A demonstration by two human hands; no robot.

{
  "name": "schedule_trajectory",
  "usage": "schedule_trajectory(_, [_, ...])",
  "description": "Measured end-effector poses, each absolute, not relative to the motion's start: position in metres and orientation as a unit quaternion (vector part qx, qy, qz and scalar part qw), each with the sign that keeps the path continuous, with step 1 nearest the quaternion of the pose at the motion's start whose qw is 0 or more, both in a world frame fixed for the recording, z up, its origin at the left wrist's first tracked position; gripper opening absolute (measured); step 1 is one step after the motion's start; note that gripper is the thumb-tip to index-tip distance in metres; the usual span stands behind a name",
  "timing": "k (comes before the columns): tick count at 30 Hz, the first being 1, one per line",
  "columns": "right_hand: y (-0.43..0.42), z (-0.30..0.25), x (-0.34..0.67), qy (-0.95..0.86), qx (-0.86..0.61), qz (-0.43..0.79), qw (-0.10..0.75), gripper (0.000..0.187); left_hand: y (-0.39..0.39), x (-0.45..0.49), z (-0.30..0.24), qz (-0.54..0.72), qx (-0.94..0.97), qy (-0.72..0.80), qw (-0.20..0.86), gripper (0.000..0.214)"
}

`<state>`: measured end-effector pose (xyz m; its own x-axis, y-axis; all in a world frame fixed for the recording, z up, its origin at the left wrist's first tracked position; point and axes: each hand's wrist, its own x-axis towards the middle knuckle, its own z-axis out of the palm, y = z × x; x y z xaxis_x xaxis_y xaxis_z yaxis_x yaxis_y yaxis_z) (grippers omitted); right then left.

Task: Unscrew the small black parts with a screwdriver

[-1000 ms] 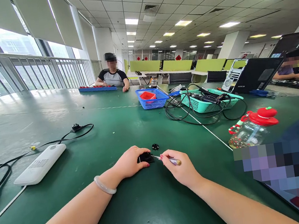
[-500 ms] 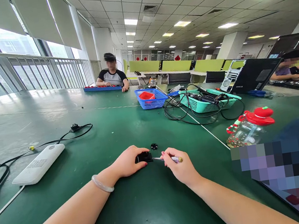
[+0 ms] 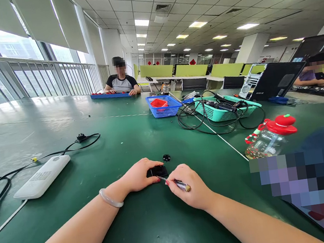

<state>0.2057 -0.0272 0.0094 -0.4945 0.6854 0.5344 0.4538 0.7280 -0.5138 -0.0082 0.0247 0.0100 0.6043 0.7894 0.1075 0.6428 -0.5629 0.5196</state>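
Note:
My left hand (image 3: 141, 175) grips a small flat black rectangular piece (image 3: 160, 170) against the green table, its thumb and fingers closed over the left end. A screwdriver (image 3: 181, 184) with a pale handle and thin metal shaft is pinched in my right hand (image 3: 189, 186). Its tip points left and meets the near edge of the black piece, close to my left thumb. Just beyond the piece lies a small black part (image 3: 166, 158) with light spots. What the black piece exactly is, I cannot make out.
A white power bank-like block (image 3: 43, 176) with cables lies left. Ahead stand a blue basket (image 3: 165, 111) and a teal basket (image 3: 218, 114) full of cables. A red-lidded jar (image 3: 268, 138) is at right. A person (image 3: 122, 83) sits across the table.
My right hand has shifted toward me and slightly left, turning the screwdriver so its tip now meets the near edge instead of the right end. My left hand stays put.

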Motion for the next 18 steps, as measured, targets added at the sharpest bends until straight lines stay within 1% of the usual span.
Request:
schedule_trajectory(3, [-0.023,0.007,0.208,-0.8,-0.39,0.263,0.373,0.024,0.024,-0.008,0.01,0.169,0.868,0.414,0.216,0.049])
schedule_trajectory(6, [-0.02,0.005,0.212,-0.743,-0.405,0.338,0.412,0.03,0.024,-0.008,0.008,0.172,0.863,0.428,0.208,0.048])
schedule_trajectory(8, [-0.019,0.004,0.215,-0.707,-0.416,0.336,0.462,0.034,0.024,-0.008,0.008,0.17,0.862,0.433,0.2,0.047])
schedule_trajectory(10, [-0.017,0.004,0.216,-0.688,-0.431,0.311,0.494,0.035,0.024,-0.008,0.008,0.17,0.864,0.433,0.192,0.046])
schedule_trajectory(12, [-0.016,0.004,0.217,-0.686,-0.442,0.3,0.494,0.035,0.024,-0.007,0.008,0.171,0.865,0.433,0.189,0.045])
schedule_trajectory(16, [-0.014,0.004,0.215,-0.697,-0.452,0.322,0.454,0.037,0.025,-0.007,0.007,0.174,0.867,0.431,0.178,0.047])
schedule_trajectory(18, [-0.015,0.005,0.214,-0.699,-0.45,0.309,0.462,0.036,0.025,-0.007,0.006,0.176,0.871,0.427,0.169,0.049])
